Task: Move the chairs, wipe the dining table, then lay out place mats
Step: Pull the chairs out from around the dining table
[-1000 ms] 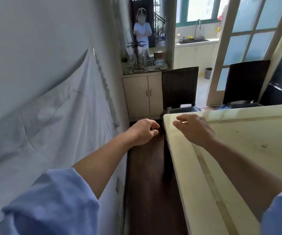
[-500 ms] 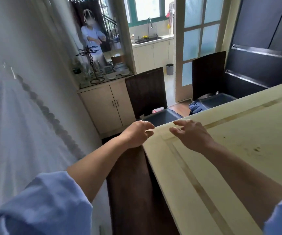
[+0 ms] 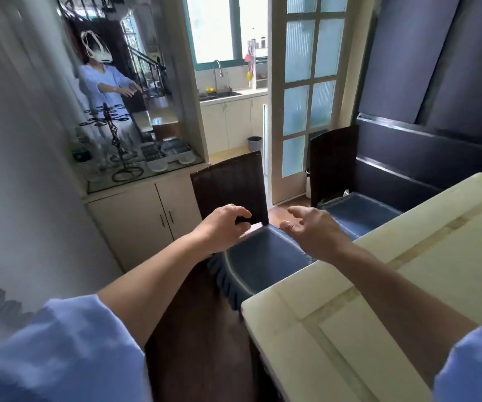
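- Reaching forward in the head view, both hands have left the desk corner. They now hang over the near chair, which stands at 12 o'clock with its seat partly tucked under the desk edge.
- Left hand is low in front of the chair back, fingers half-curled with a gap to the thumb, grasping nothing yet.
- Right hand is released, fingers spread, above the seat's right side and apart from the chair back.
- Second chair has come more fully into sight at 2 o'clock, also drawn up to the desk.
- Desk top fills the frame from 3 to 5 o'clock, under the right forearm.
- By my reading, chair-moving is only just opening: neither chair looks pulled out, so wiping and mats must wait. A firm hold on the chair back seems the next need.
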Tool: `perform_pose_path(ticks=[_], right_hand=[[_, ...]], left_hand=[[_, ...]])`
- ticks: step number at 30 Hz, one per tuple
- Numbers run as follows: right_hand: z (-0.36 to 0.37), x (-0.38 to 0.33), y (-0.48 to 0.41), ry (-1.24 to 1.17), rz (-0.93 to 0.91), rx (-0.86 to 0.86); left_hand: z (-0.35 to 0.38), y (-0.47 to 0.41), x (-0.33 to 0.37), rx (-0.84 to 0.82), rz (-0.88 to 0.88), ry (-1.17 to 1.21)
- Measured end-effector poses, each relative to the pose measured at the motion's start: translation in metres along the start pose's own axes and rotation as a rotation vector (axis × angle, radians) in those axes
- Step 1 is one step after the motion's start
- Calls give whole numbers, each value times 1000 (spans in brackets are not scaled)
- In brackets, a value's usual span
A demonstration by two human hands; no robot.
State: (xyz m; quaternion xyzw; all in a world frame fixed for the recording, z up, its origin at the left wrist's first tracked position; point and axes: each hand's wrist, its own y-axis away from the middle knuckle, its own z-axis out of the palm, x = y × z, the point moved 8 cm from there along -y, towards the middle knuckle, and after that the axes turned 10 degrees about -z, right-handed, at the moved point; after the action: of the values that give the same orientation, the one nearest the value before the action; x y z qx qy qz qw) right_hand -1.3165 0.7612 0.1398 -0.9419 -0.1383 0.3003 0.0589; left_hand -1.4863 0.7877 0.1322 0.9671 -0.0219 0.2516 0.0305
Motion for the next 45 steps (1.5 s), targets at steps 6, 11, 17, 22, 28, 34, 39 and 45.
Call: perform_pose_path(ticks=[6, 11, 17, 22, 28, 34, 39, 45], right_hand=[[25, -11, -86, 33, 37, -7], [49, -14, -166, 23, 33, 7], [86, -17, -276, -6, 16, -23], [114, -13, -349, 4, 64, -75], [147, -5, -420, 57, 110, -105], [197, -1, -485, 40, 155, -146], [240, 9, -528, 22, 182, -190], [262, 25, -555, 42, 203, -208]], left_hand=[[-28, -82, -44, -2, 5, -11], [-45, -154, -77, 12, 9, -12], [-64, -250, -125, 8, -33, -42], [-77, -326, -167, 10, -91, 0], [-65, -413, -209, -58, -107, 31], [-44, -493, -254, -140, -123, 71], [-24, -543, -279, -187, -127, 75], [4, -579, -292, -232, -156, 152]])
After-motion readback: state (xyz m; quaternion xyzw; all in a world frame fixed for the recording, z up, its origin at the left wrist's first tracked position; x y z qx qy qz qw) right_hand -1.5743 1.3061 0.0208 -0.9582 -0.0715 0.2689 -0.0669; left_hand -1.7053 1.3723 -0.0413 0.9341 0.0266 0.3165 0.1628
